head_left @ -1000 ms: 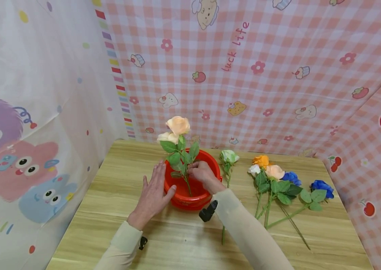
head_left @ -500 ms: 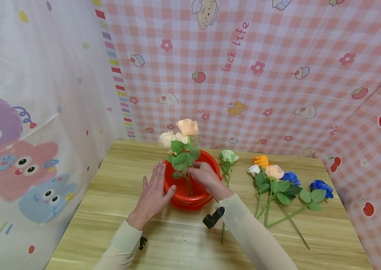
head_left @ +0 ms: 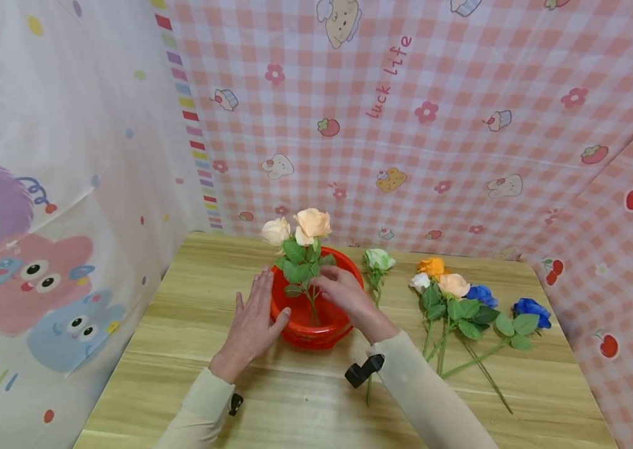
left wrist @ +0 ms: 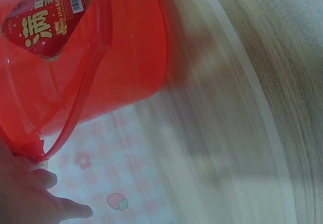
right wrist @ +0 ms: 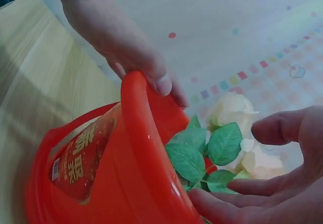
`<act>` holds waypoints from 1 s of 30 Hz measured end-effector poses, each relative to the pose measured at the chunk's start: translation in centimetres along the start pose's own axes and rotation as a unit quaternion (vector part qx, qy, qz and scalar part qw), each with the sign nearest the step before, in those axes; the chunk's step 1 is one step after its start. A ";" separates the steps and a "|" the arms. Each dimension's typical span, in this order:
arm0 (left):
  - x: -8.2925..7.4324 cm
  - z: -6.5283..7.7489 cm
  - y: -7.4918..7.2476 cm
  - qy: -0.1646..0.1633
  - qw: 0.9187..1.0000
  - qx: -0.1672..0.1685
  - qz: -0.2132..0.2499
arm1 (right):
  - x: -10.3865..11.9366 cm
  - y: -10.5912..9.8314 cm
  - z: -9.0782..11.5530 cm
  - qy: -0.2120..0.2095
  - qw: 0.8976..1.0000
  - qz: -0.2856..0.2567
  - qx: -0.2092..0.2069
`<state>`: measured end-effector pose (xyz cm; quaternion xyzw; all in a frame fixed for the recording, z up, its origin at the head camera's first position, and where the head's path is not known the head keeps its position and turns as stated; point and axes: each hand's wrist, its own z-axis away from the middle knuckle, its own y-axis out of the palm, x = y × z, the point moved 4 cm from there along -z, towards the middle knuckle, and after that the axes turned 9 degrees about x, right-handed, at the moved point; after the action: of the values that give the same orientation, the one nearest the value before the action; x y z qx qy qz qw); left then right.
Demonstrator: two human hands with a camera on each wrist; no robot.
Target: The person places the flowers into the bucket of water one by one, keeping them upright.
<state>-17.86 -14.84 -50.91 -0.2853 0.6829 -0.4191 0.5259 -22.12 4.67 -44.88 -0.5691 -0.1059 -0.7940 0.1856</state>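
A red plastic bucket (head_left: pixel 316 337) stands on the table, its label and handle showing in the left wrist view. Two artificial roses stand in it: a peach rose (head_left: pixel 313 224) and a cream rose (head_left: pixel 277 231), with green leaves (right wrist: pixel 224 143) above the rim. My left hand (head_left: pixel 253 321) rests on the bucket's left rim with straight fingers, the thumb toward the front. My right hand (head_left: pixel 344 293) is over the bucket's right side, close to the stems. In the right wrist view its thumb and fingers are apart, with leaves and blooms beyond the gap.
Right of the bucket lies a green-white rose (head_left: pixel 379 259) on a long stem. Farther right are an orange rose (head_left: pixel 432 267), a white rose (head_left: pixel 420 282), another peach rose (head_left: pixel 454 285) and blue roses (head_left: pixel 532 312). A checked cloth (head_left: pixel 361 156) hangs behind the table (head_left: pixel 271 399).
The peach rose has moved down and right, settling lower in the bucket and revealing the cream one. My right hand's fingers have loosened from its stem. My left hand stays at the rim.
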 end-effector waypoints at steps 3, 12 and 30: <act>0.0 0.1 0.0 -0.001 1.000 0.002 -0.001 | 0.0 -0.4 0.5 -0.035 0.999 -0.017 -0.023; 0.1 0.0 -0.1 -0.008 1.000 0.013 0.008 | -0.5 -2.8 2.0 -0.116 0.986 -0.060 -0.101; 0.0 0.0 0.3 0.002 1.000 -0.009 0.013 | -3.2 -6.3 4.8 -0.156 0.970 -0.060 -0.175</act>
<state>-17.86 -14.73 -51.15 -0.2807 0.6913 -0.4067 0.5272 -19.67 12.81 -46.06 -0.7023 -0.0268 -0.7112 0.0157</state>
